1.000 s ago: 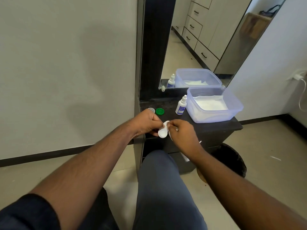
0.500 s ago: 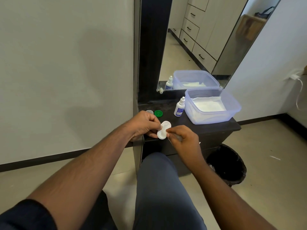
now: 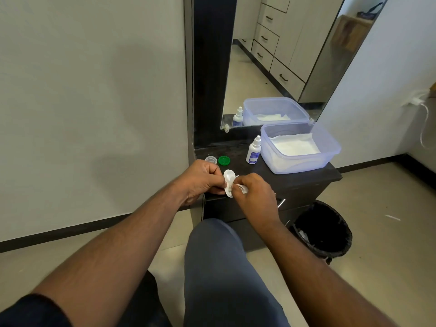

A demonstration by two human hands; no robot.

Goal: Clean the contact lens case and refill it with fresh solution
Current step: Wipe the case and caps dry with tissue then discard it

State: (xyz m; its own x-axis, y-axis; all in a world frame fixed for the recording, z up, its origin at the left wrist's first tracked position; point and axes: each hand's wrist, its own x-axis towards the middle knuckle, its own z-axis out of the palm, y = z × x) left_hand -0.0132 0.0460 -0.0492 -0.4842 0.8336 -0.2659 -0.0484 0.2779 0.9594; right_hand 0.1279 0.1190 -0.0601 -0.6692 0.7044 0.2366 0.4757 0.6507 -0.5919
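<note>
My left hand [image 3: 203, 179] pinches the white contact lens case [image 3: 228, 179], held on edge above the front of the dark dresser top [image 3: 295, 179]. My right hand [image 3: 253, 193] grips a small white tissue [image 3: 241, 188] pressed against the lower well of the case. Two loose caps lie behind my left hand: a clear one [image 3: 211, 159] and a green one [image 3: 224, 160]. The small white solution bottle [image 3: 253, 151] with a blue label stands upright further back, its cap on.
A translucent plastic tub [image 3: 330, 149] with white tissues inside sits at the dresser's right. A mirror [image 3: 283, 55] stands behind. A black waste bin [image 3: 323, 230] is on the floor to the right, beside my knee [image 3: 217, 244].
The case has turned from facing me to standing on edge. My right hand has moved back in, and its tissue now touches the lower well.
</note>
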